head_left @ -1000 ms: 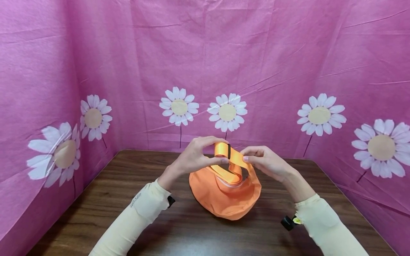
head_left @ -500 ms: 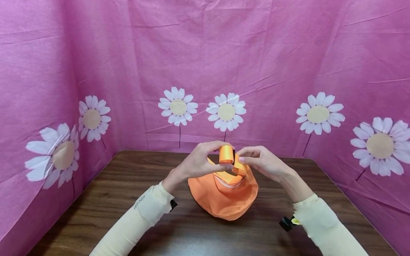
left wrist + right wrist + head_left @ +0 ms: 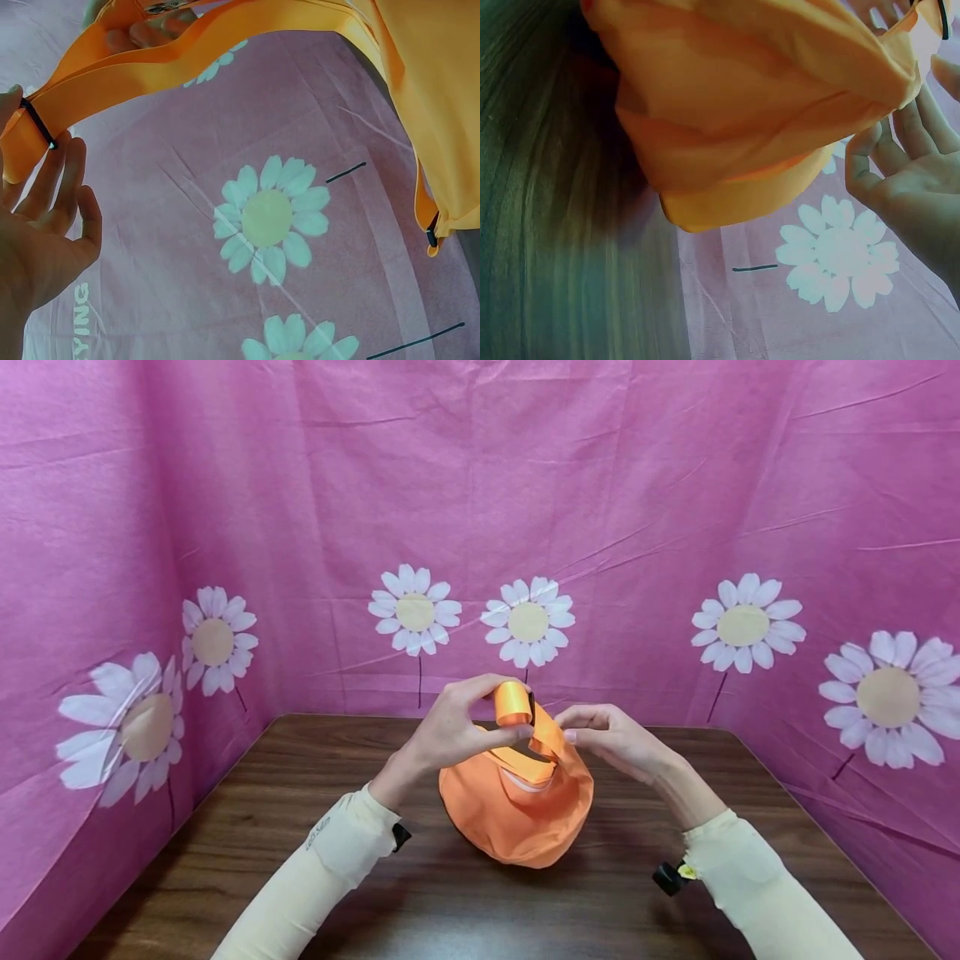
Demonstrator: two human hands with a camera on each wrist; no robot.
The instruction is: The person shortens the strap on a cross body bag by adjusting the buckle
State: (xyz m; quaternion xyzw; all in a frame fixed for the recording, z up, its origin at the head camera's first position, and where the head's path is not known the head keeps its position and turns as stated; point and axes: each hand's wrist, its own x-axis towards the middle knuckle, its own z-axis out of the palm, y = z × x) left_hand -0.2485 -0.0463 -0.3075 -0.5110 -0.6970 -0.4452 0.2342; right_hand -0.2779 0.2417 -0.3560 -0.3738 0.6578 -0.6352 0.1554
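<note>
An orange fabric bag [image 3: 517, 822] with a pale zipper line hangs or stands over the middle of the wooden table. Its shiny orange strap [image 3: 512, 700] is doubled into a loop at the top. A black strap slider [image 3: 39, 124] sits on the strap beside the left fingertips. My left hand [image 3: 448, 731] pinches that loop between thumb and fingers. On the other side, my right hand [image 3: 630, 745] pinches the strap where it joins the bag's right upper corner. In the left wrist view another small black buckle [image 3: 432, 232] shows at the bag's far corner.
The dark wooden table [image 3: 337, 877] lies under both arms. A pink cloth [image 3: 600, 485] printed with white daisies encloses the back and sides. A black wrist device [image 3: 667, 878] hangs by the right sleeve.
The left hand moved slightly right and down with the strap loop, then back left and up. The loop and slider have turned. The bag has shifted a little left.
</note>
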